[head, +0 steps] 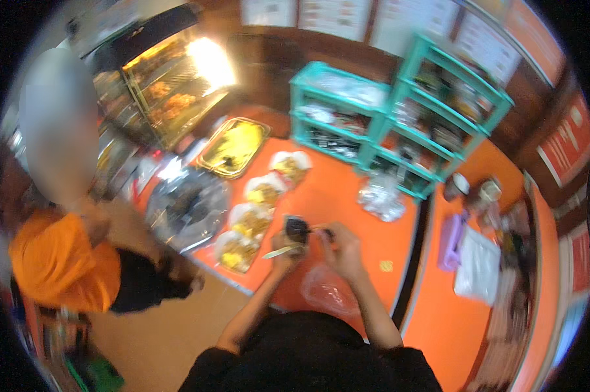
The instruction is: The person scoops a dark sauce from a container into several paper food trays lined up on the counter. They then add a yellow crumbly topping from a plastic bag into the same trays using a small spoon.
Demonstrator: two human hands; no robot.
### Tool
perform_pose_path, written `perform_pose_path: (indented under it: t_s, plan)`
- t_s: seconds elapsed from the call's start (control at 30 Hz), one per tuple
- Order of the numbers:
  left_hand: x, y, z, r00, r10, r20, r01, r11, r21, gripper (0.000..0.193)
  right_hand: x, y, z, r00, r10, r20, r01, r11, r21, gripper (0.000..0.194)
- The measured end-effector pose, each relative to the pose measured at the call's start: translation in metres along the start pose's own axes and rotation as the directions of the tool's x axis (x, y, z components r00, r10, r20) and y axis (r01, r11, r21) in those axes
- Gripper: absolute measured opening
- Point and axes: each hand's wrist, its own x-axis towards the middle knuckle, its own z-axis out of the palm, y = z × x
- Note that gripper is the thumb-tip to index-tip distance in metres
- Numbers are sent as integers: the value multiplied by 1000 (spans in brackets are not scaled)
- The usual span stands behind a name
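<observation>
My left hand [289,250] holds a small dark container [296,229] upright over the orange counter [324,171]. A pale, thin strip [281,252] sticks out from the same hand. Close on its right, my right hand [341,245] pinches something small and dark, too blurred to name. Below my hands lies a clear plastic bag [329,291]. Left of them, several portions of food with yellow pieces on white wrappers [236,251] stand in a slanting row. Beyond the row is a metal tray [263,130] of yellow food with a utensil in it.
A person in an orange shirt [64,264] stands at the left. A large clear plastic bag [189,208] lies near them, before a lit food warmer [177,88]. Teal plastic racks [373,142] stand at the back. A purple item [451,242] and white packet [477,264] lie right.
</observation>
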Motion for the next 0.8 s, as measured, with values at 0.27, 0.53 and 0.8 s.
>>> perform_pose_path:
  t_s: [0.27, 0.53, 0.8]
  plan:
    - [-4, -31, -2, 992, -20, 122, 20, 1000, -4, 71, -11, -9, -44, 967, -84, 241, 72, 996, 56, 18]
    - [-13, -13, -5, 1000, -8, -1, 7, 998, -62, 58, -49, 27, -158, 664, 639, -387, -221, 662, 716, 16]
    - [-10, 14, 0, 996, 45, -74, -63, 965, -256, 36, -111, 129, -335, 365, 681, -635, -97, 706, 702, 38]
